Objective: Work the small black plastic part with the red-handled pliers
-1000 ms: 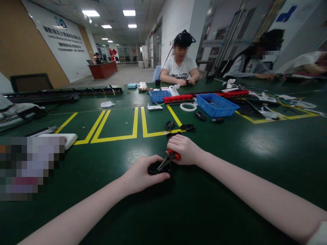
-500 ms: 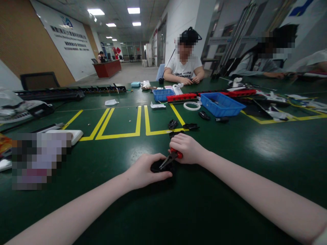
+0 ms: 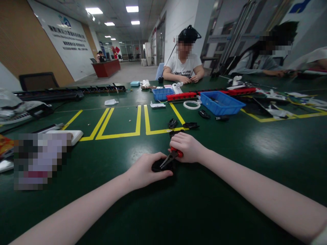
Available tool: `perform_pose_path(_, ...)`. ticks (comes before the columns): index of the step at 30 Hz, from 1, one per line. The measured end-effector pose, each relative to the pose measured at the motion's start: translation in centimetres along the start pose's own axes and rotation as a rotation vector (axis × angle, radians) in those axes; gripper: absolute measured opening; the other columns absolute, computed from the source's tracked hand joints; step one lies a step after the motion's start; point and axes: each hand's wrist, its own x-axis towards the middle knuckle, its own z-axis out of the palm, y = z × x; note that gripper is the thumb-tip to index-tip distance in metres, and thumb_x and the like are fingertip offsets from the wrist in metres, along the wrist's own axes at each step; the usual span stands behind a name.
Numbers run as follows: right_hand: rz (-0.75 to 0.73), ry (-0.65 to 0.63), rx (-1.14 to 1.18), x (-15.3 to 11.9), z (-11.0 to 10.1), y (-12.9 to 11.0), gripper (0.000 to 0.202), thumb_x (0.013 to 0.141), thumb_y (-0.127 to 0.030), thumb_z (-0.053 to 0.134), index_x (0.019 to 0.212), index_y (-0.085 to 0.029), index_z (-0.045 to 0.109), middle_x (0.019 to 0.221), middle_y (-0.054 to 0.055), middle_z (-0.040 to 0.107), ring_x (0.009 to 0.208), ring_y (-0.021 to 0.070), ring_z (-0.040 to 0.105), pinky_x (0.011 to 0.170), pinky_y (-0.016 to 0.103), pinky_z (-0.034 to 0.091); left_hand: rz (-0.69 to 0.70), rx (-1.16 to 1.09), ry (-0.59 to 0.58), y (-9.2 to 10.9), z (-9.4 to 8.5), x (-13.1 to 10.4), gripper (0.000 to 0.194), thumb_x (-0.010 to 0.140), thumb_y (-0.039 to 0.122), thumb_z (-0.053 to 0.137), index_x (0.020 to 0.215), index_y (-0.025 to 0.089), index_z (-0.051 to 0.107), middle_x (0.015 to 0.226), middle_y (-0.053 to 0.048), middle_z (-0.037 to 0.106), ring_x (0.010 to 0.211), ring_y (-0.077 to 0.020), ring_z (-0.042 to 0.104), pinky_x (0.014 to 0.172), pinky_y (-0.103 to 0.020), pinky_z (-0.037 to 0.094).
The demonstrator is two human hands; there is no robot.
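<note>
My left hand [image 3: 146,171] is closed around a small black plastic part [image 3: 163,165], held low over the green table. In my right hand [image 3: 187,146] are needle-nose pliers [image 3: 170,158] with red handles, gripped in closed fingers. Their jaws reach down to the black part between my left thumb and fingers; whether the tips pinch anything is too dark to tell. Just beyond my right hand lie several similar black parts, among them one [image 3: 172,123] near the yellow tape and another [image 3: 191,125] to its right.
A blue bin [image 3: 221,104] stands beyond my right hand, beside a roll of white tape [image 3: 191,105] and another black piece [image 3: 204,114]. A smaller blue bin [image 3: 162,94] and a red strip [image 3: 182,96] lie farther back. Across the table [image 3: 122,211] sits a person [image 3: 184,68].
Almost nothing differs. Both hands keep their places, with the pliers still against the black part; the view has shifted very slightly.
</note>
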Motion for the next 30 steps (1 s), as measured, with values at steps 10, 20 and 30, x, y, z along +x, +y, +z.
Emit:
perform_pose_path(10,-0.021,-0.014,-0.003,0.19,-0.16,-0.02,0.009,0.083,-0.022,0.060,0.076,-0.018,0.055,0.075,0.005,0.058,0.071,0.0180,0.051,0.071,0.032,0.040,0.014,-0.001,-0.024,0.10,-0.16,-0.08,0.033,0.088,0.040,0.070,0.112,0.019,0.066,0.094,-0.003,0.071,0.077,-0.0187,0.062,0.067,-0.028,0.044)
perform_pose_path(20,-0.033,-0.005,-0.023,0.14,0.07,-0.02,0.010,0.083,-0.023,0.060,0.075,-0.019,0.055,0.075,0.005,0.058,0.072,0.0181,0.050,0.071,0.032,0.040,0.025,0.043,-0.002,0.02,0.11,-0.14,0.034,0.088,0.042,0.069,0.112,0.019,0.065,0.092,-0.002,0.070,0.075,-0.0178,0.061,0.067,-0.028,0.043)
perform_pose_path(30,-0.051,0.038,-0.045,0.09,-0.10,-0.26,0.006,0.082,-0.023,0.061,0.082,-0.017,0.059,0.084,0.009,0.064,0.080,0.0217,0.056,0.077,0.035,0.043,-0.001,0.080,0.005,0.23,0.22,-0.18,0.035,0.088,0.043,0.069,0.112,0.018,0.066,0.094,-0.003,0.071,0.078,-0.0192,0.063,0.070,-0.030,0.047)
